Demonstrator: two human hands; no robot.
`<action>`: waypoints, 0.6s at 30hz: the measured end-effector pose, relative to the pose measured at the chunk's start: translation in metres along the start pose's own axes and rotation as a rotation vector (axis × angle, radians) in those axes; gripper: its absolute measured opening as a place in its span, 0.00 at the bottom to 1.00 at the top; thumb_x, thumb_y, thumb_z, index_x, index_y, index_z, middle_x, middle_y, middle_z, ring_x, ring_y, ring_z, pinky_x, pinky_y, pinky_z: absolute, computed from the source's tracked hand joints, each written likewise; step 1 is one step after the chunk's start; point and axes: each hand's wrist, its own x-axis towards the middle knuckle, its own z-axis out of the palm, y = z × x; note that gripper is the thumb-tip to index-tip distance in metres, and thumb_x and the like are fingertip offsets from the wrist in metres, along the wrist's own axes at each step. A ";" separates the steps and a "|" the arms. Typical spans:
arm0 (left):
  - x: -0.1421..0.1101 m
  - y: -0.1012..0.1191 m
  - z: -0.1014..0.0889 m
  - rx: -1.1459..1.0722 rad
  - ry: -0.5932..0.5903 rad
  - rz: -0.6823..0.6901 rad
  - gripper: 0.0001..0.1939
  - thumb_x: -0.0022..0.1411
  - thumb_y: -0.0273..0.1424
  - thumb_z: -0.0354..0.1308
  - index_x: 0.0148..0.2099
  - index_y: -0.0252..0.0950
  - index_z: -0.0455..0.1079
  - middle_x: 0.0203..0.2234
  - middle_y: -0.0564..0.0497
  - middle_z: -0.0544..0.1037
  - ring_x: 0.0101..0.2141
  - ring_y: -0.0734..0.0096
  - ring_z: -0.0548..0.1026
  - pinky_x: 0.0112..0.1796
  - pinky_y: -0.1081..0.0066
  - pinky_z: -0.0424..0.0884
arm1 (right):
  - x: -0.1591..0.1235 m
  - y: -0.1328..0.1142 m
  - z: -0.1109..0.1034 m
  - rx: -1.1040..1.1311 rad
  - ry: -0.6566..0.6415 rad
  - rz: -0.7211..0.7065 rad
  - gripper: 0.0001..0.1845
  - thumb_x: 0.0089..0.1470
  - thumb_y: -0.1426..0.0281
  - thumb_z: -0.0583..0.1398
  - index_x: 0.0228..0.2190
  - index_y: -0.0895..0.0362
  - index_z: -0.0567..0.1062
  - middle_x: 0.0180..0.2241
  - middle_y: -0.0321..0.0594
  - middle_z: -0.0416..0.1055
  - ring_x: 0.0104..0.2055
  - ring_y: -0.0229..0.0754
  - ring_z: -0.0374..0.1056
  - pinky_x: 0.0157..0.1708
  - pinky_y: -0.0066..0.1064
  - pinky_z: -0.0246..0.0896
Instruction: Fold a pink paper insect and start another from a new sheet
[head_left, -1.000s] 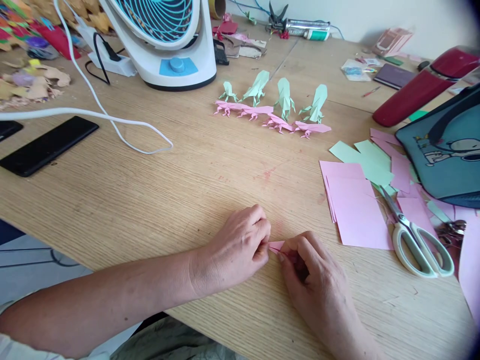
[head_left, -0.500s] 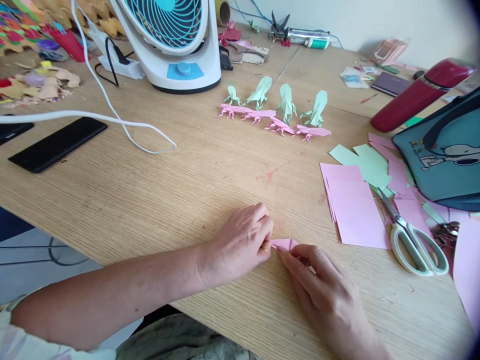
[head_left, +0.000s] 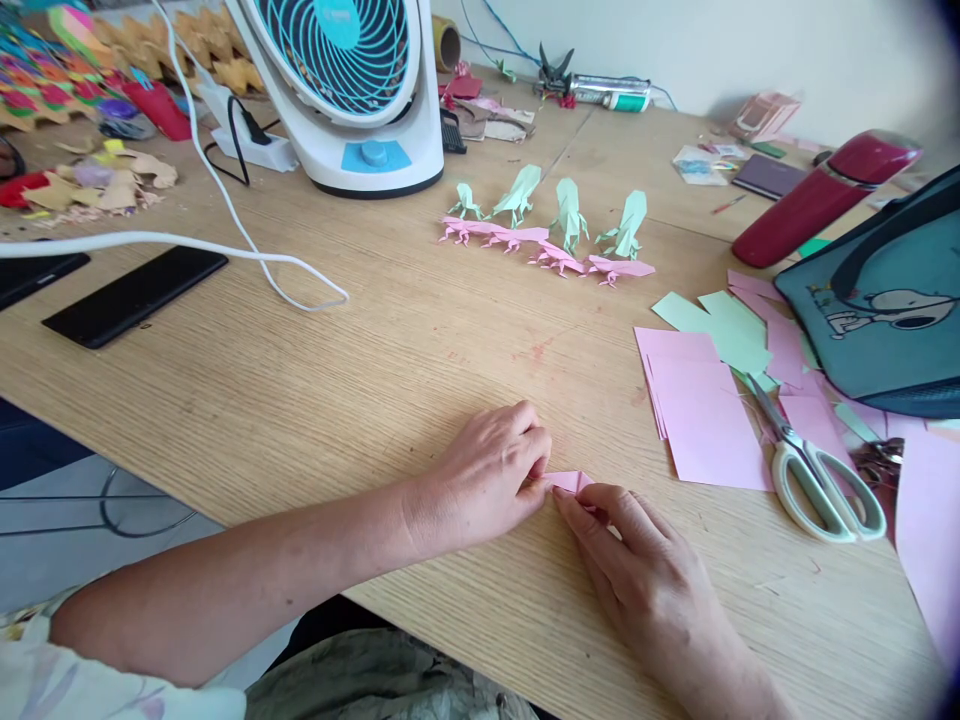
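Note:
A small folded pink paper piece (head_left: 569, 481) lies on the wooden table (head_left: 315, 380) near its front edge. My left hand (head_left: 487, 472) pinches its left end with curled fingers. My right hand (head_left: 637, 570) presses on its right side with fingertips, covering part of it. Farther back stand a row of green origami figures (head_left: 570, 212) and, in front of them, a row of pink origami figures (head_left: 547, 250).
Pink paper sheets (head_left: 701, 415) and green sheets (head_left: 724, 325) lie to the right with scissors (head_left: 814, 470). A teal bag (head_left: 892, 310) and a red bottle (head_left: 821, 195) are at far right. A white fan (head_left: 352, 90), a white cable (head_left: 225, 250) and a black phone (head_left: 135, 295) are at left.
My right hand has opened from a curled pinch to fingers laid over the pink piece. More of the piece shows between the hands. The view has tilted slightly.

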 end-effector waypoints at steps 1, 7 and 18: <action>0.001 0.000 -0.002 -0.006 -0.017 -0.006 0.04 0.62 0.27 0.56 0.34 0.35 0.65 0.36 0.50 0.68 0.38 0.67 0.68 0.39 0.67 0.64 | 0.000 0.001 0.000 0.000 -0.004 -0.005 0.18 0.65 0.78 0.52 0.54 0.59 0.69 0.40 0.48 0.71 0.38 0.44 0.68 0.38 0.34 0.71; 0.002 -0.002 -0.009 -0.059 -0.079 0.006 0.04 0.62 0.23 0.53 0.36 0.36 0.64 0.38 0.51 0.68 0.39 0.69 0.69 0.42 0.67 0.64 | -0.003 0.003 0.001 0.007 -0.051 -0.016 0.20 0.64 0.78 0.52 0.57 0.60 0.67 0.43 0.50 0.69 0.41 0.45 0.68 0.41 0.35 0.71; 0.002 -0.005 -0.012 -0.082 -0.115 0.021 0.07 0.62 0.19 0.50 0.37 0.37 0.64 0.40 0.51 0.68 0.40 0.69 0.69 0.42 0.68 0.64 | -0.006 0.003 0.000 -0.013 -0.057 -0.036 0.20 0.64 0.79 0.52 0.56 0.62 0.66 0.45 0.53 0.68 0.44 0.49 0.68 0.41 0.38 0.72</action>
